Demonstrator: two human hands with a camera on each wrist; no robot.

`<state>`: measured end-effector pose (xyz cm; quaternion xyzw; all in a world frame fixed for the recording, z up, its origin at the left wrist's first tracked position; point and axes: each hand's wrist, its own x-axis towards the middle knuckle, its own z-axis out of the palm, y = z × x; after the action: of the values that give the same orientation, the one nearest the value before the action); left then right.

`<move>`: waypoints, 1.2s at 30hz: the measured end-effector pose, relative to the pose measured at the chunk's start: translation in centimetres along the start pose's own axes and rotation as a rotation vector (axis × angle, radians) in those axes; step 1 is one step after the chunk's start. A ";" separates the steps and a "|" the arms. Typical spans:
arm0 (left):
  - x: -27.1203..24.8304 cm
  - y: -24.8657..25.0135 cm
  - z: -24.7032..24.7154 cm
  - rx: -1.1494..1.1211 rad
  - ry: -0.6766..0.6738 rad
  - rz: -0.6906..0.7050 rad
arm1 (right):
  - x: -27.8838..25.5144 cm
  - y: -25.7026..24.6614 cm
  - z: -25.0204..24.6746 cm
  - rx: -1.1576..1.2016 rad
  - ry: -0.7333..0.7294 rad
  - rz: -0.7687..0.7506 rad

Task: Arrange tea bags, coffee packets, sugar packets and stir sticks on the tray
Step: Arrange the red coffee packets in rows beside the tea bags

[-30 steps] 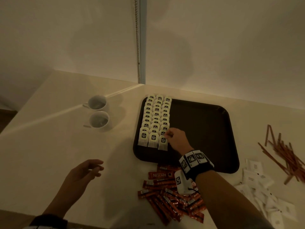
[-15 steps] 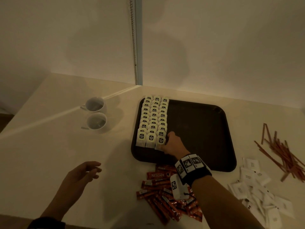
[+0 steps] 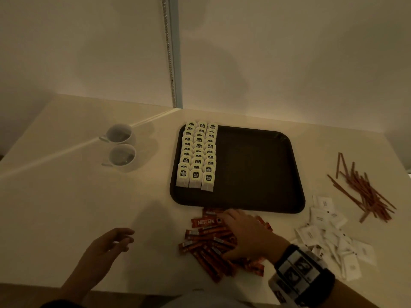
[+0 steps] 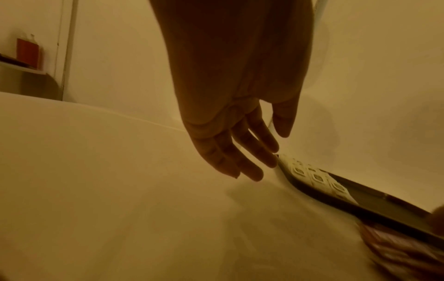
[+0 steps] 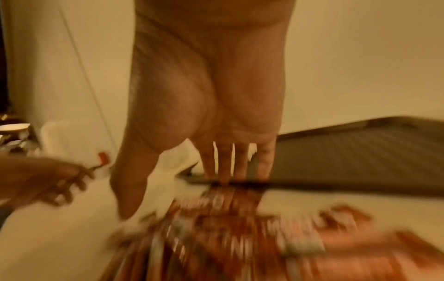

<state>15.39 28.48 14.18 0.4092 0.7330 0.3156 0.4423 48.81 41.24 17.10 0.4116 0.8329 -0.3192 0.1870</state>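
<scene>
Red coffee packets (image 3: pixel 208 237) heaped beside dark plastic tray (image 3: pixel 255 196), easy reach. Right hand (image 3: pixel 245 235) laid flat on heap, nothing gripped. Left hand (image 3: pixel 104 250) kept loose, empty.

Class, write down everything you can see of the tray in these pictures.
The tray is a dark brown rectangle with rounded corners and a low raised rim, plastic by its look. It lies flat on the pale table. Three neat columns of overlapping tea bags fill its left side; the rest is bare. Red coffee packets lie heaped on the table at its near edge, where the right hand rests on them, not on the tray.
</scene>
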 end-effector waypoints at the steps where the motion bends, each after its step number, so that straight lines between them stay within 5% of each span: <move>1: -0.2 -0.3 0.3 0.022 -0.020 -0.005 | 0.0 -0.2 1.2 -0.028 0.025 -0.005; 12: -2.1 -1.2 0.6 0.105 -0.082 0.037 | 1.9 -1.1 4.9 -0.147 0.150 0.025; 24: -2.6 0.1 0.2 0.082 -0.090 0.053 | 2.1 -1.0 1.7 -0.026 0.140 0.032; 31: 0.8 7.1 1.9 -0.029 -0.114 0.223 | 1.0 -2.6 -5.7 0.324 0.182 -0.064; 36: 4.5 14.8 5.2 -0.409 -0.244 0.316 | 1.2 -5.6 -10.8 0.434 0.141 -0.243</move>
<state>23.59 39.79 22.49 0.4556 0.5225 0.4704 0.5460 43.07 46.75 26.34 0.3601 0.7993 -0.4810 -0.0040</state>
